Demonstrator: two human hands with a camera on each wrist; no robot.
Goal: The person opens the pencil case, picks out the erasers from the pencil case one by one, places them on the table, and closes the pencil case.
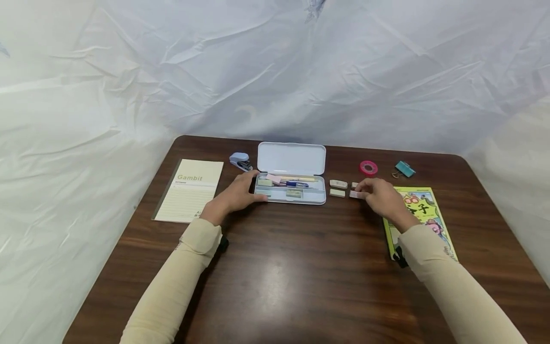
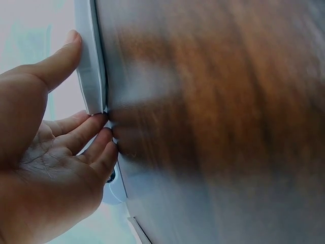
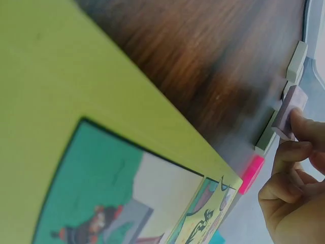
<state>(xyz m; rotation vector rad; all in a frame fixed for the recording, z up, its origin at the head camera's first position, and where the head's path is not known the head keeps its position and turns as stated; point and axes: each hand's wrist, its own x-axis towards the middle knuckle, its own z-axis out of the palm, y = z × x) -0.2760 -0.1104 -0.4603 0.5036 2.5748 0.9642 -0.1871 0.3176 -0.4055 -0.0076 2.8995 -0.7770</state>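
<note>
On the left, my left hand (image 1: 236,193) holds the left end of a white pencil case (image 1: 315,196), thumb at its front edge and fingers at the back corner. The case lies open, with a pencil, a blue pen (image 1: 296,184) and several erasers inside. In the right wrist view, my right hand (image 3: 299,193) pinches a pale purple eraser (image 3: 289,109) between thumb and finger. White erasers (image 1: 338,184) lie between that hand and the case. Another eraser (image 1: 354,185) is partly hidden behind the right fingers.
A notebook (image 1: 189,191) and a blue stapler (image 1: 239,160) lie left of the case. Toward the right are pink tape (image 1: 368,167), a teal binder clip (image 1: 405,168) and a yellow-green comic book (image 1: 391,234) under the right forearm. White sheeting (image 1: 275,71) hangs behind the wooden table (image 1: 292,267).
</note>
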